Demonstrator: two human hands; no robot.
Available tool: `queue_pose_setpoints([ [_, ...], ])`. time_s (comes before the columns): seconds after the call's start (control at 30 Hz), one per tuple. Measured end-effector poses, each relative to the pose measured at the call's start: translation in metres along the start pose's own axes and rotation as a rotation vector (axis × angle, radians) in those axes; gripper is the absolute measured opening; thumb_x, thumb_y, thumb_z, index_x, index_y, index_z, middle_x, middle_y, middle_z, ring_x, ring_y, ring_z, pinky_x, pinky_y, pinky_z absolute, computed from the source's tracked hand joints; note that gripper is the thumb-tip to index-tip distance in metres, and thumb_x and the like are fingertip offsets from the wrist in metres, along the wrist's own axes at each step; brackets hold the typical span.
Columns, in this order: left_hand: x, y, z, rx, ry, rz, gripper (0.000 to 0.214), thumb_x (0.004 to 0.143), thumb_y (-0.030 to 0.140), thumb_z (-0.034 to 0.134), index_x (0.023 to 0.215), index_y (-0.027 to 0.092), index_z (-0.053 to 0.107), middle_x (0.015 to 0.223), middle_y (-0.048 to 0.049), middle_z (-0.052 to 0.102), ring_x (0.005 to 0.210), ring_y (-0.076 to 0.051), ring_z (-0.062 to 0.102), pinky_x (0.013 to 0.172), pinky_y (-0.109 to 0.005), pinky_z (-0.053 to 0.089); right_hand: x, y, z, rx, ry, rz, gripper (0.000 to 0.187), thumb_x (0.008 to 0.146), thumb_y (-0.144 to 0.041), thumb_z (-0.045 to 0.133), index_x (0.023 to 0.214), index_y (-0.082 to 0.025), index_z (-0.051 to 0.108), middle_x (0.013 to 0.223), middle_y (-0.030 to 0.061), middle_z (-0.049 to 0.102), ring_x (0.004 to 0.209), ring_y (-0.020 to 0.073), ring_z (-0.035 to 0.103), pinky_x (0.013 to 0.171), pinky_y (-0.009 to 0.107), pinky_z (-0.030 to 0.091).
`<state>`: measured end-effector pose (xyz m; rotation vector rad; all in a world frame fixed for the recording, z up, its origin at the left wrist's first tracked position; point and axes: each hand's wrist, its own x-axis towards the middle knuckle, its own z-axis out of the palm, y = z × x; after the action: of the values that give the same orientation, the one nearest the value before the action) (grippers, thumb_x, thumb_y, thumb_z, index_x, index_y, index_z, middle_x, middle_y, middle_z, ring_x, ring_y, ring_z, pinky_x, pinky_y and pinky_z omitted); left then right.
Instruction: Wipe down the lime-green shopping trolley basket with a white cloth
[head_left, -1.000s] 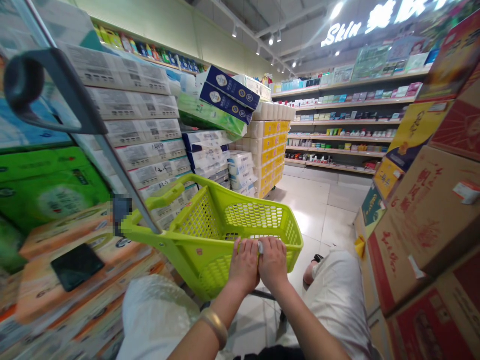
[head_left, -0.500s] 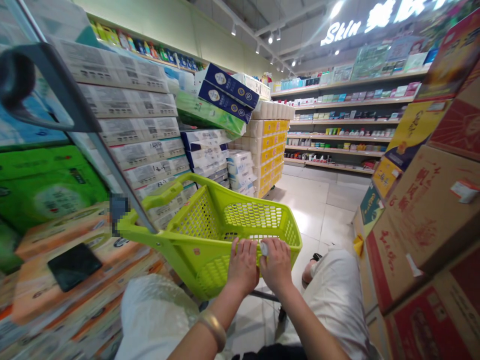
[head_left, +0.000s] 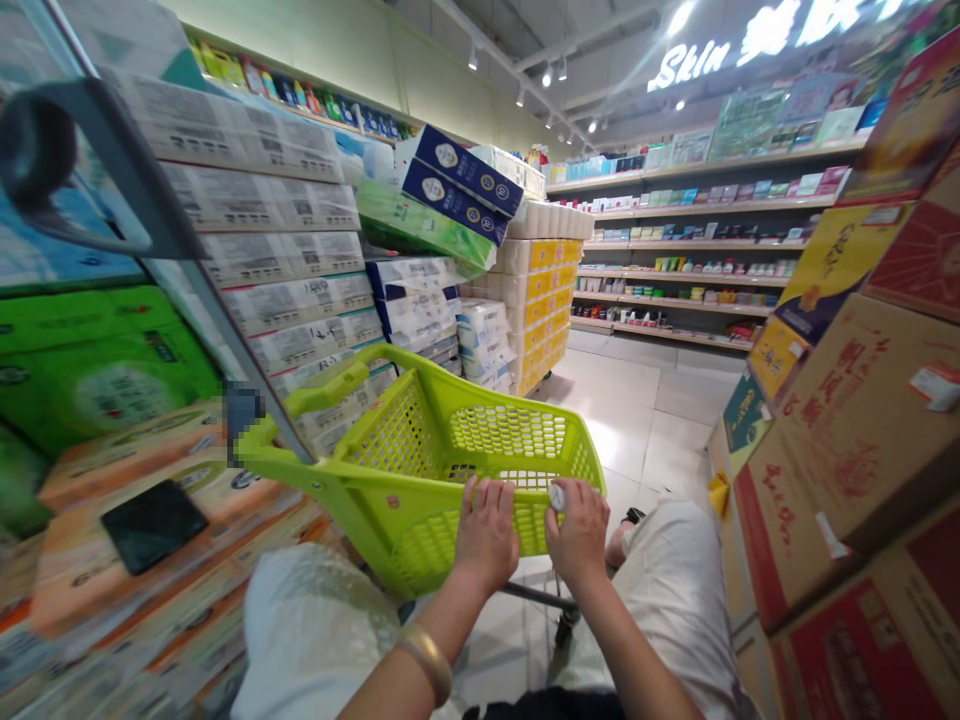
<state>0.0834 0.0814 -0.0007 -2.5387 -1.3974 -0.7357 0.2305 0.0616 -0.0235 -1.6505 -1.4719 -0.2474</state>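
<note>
A lime-green plastic shopping basket (head_left: 420,440) on wheels stands on the floor in front of my knees. My left hand (head_left: 486,530) rests on the basket's near rim, fingers curled over the edge. Just to its right, my right hand (head_left: 580,530) pinches a small white piece (head_left: 556,495) against the same rim. What that piece is I cannot make out. The basket's grey pull handle (head_left: 90,170) rises to the upper left. Nothing shows inside the basket.
Stacked packs of tissue and paper rolls (head_left: 285,270) fill the left side, with a black phone (head_left: 154,525) lying on an orange pack. Cardboard cartons (head_left: 847,430) are piled on the right. A tiled aisle (head_left: 645,410) leads to shelves (head_left: 675,250) at the back.
My right hand slid to the right along the basket's rim with the small white piece, away from my left hand. The left hand stayed in place.
</note>
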Motion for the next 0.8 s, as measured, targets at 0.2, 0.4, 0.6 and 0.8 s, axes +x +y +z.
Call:
queue_pose_setpoints([
  [0.2,-0.003,-0.003,-0.002,-0.011,0.021,-0.002,0.047,0.076,0.014,0.048,0.122,0.018,0.046,0.113,-0.0087,0.056,0.117,-0.026,0.045,0.115,-0.051,0.022,-0.002,-0.027,0.006,0.103,-0.117,-0.2,0.03,0.083,-0.027,0.054,0.112,-0.022,0.057,0.11,0.0069,0.059,0.106,0.0229,0.05,0.097,0.038,0.031],
  [0.4,-0.005,-0.002,-0.002,-0.004,0.009,0.001,0.059,0.067,0.013,0.053,0.125,0.015,0.044,0.115,-0.0101,0.055,0.119,-0.027,0.043,0.116,-0.051,0.021,0.001,-0.006,-0.001,-0.011,0.025,-0.074,0.023,0.094,-0.028,0.041,0.102,-0.02,0.06,0.099,0.007,0.062,0.096,0.0212,0.053,0.091,0.036,0.033],
  [0.6,-0.004,0.002,-0.002,-0.007,0.028,-0.013,0.055,0.068,0.014,0.052,0.123,0.015,0.045,0.114,-0.0102,0.055,0.118,-0.028,0.043,0.116,-0.052,0.021,0.001,-0.029,0.006,0.023,0.025,-0.107,0.024,0.095,-0.026,0.042,0.106,-0.023,0.063,0.107,0.0061,0.065,0.104,0.0219,0.051,0.096,0.037,0.03],
  [0.8,-0.007,-0.002,-0.004,-0.003,0.015,0.008,0.06,0.066,0.012,0.052,0.125,0.016,0.044,0.115,-0.0094,0.054,0.118,-0.027,0.043,0.116,-0.051,0.021,0.001,-0.021,0.006,0.018,0.023,-0.149,0.023,0.095,-0.023,0.042,0.1,-0.023,0.064,0.099,0.0041,0.067,0.105,0.0203,0.053,0.104,0.04,0.023],
])
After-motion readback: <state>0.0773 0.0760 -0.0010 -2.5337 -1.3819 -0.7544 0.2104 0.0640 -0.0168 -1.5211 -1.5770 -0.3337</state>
